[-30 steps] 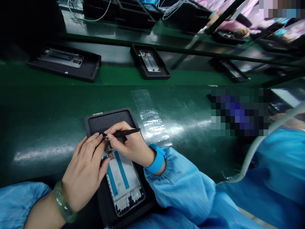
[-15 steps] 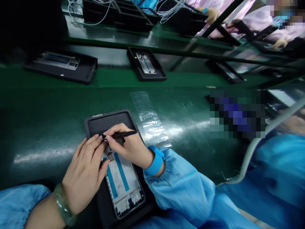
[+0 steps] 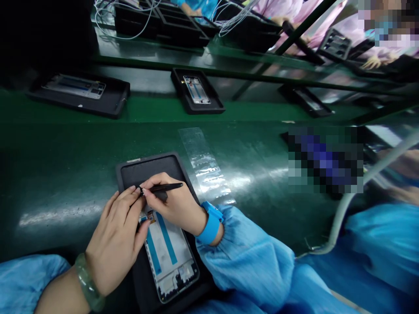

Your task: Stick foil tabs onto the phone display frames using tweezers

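In the tray (image 3: 150, 166), the frame (image 3: 163, 255) lies as before, but the right hand (image 3: 178, 205) has edged slightly leftward, bringing the tool's (image 3: 170, 186) rear end nearer the tray's middle. That grip is closed around the tool, its front end beside the left fingertips. The left hand (image 3: 114, 235) spans the tray's left rim; whether it pinches anything, I cannot tell. Such a small shift suggests fine work at one spot.
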Tool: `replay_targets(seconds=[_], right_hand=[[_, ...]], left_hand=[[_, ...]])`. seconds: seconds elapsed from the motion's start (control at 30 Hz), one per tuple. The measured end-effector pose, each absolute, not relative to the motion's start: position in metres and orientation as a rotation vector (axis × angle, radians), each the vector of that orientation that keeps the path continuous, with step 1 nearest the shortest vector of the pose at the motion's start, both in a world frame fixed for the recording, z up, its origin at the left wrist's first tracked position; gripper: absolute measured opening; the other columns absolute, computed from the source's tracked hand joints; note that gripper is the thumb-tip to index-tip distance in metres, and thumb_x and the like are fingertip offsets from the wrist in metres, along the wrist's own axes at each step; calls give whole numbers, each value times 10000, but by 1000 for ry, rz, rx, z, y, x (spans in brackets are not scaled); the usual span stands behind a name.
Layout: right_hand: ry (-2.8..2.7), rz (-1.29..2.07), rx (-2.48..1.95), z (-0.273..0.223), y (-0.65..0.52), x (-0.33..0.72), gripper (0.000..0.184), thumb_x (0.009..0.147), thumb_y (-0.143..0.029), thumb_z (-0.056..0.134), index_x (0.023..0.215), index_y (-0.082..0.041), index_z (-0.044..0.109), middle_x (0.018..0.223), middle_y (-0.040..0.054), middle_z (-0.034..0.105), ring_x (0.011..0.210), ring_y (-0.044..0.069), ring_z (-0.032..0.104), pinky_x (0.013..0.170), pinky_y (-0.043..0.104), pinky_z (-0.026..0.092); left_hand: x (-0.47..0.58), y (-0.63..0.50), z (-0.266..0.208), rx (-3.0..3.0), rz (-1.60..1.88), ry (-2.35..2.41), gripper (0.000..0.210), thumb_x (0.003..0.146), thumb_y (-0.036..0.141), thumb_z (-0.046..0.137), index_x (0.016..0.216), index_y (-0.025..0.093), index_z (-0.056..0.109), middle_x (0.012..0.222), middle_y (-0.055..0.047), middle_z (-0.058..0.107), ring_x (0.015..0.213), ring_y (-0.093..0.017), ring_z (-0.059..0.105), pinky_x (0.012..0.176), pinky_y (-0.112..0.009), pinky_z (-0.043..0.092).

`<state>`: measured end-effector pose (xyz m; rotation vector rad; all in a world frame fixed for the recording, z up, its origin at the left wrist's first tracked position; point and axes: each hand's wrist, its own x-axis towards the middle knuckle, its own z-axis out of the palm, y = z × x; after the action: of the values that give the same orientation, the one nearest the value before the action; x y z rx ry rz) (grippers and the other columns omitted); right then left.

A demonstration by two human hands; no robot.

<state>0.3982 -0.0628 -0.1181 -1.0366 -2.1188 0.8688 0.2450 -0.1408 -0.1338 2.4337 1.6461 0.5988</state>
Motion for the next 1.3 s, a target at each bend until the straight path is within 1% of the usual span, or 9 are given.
replay_targets(seconds=[0.43, 0.63, 0.7, 0.8, 0.87, 1.03, 1.1, 1.3], right_hand=[[-2045, 946, -1078, -120, -62, 398, 61, 851, -209, 534, 909, -196, 551, 888, 19, 665, 820, 115, 669, 748, 235, 536], [-2034, 1007, -1116, -118, -60, 396, 63, 856, -222, 532, 907, -190, 551, 867, 13, 659, 768, 104, 673, 722, 223, 546], [-2050, 989, -1111, -118, -60, 395, 58, 858, -226, 531, 905, -197, 546, 855, 9, 659, 767, 108, 670, 715, 226, 548], [-2078, 878, -1128, -118, -61, 395, 49, 856, -216, 526, 898, -198, 545, 838, 13, 655, 754, 116, 663, 707, 239, 545], [-2051, 852, -1140, -118, -62, 396, 44, 849, -204, 527, 890, -197, 543, 824, 10, 646, 731, 110, 658, 684, 231, 544], [-1907, 998, -1135, -119, -60, 401, 47, 829, -201, 556, 868, -206, 529, 792, -15, 616, 675, 84, 648, 589, 178, 534], [-1925, 992, -1126, -119, -60, 401, 48, 829, -197, 557, 869, -207, 532, 806, -15, 620, 686, 82, 650, 603, 178, 534], [-2059, 813, -1101, -115, -62, 400, 60, 836, -167, 539, 883, -204, 539, 834, 0, 641, 742, 96, 648, 682, 203, 525]], left_hand=[[246, -140, -135, 2433, 607, 1651, 375, 903, 243, 429, 1255, 116, 417, 1221, -145, 519, 1226, -269, 446, 1020, -486, 412], [247, -139, -135, 2433, 626, 1657, 382, 903, 242, 434, 1261, 108, 415, 1222, -150, 516, 1226, -265, 444, 1018, -488, 417], [246, -139, -135, 2433, 620, 1658, 379, 904, 244, 433, 1258, 110, 416, 1222, -150, 517, 1222, -263, 446, 1016, -488, 420], [246, -139, -135, 2438, 602, 1662, 373, 905, 254, 435, 1251, 116, 419, 1229, -149, 517, 1221, -264, 448, 1016, -487, 420], [245, -140, -134, 2438, 594, 1673, 364, 906, 266, 439, 1240, 121, 428, 1233, -147, 518, 1221, -265, 450, 1015, -483, 420], [245, -140, -132, 2424, 586, 1658, 356, 913, 283, 438, 1232, 126, 440, 1229, -139, 523, 1225, -258, 447, 1025, -464, 411], [245, -140, -132, 2426, 587, 1652, 359, 913, 283, 441, 1232, 119, 442, 1229, -140, 521, 1227, -258, 441, 1029, -460, 404], [244, -140, -130, 2444, 579, 1660, 351, 915, 287, 441, 1215, 104, 454, 1221, -145, 522, 1222, -263, 441, 1028, -466, 398]])
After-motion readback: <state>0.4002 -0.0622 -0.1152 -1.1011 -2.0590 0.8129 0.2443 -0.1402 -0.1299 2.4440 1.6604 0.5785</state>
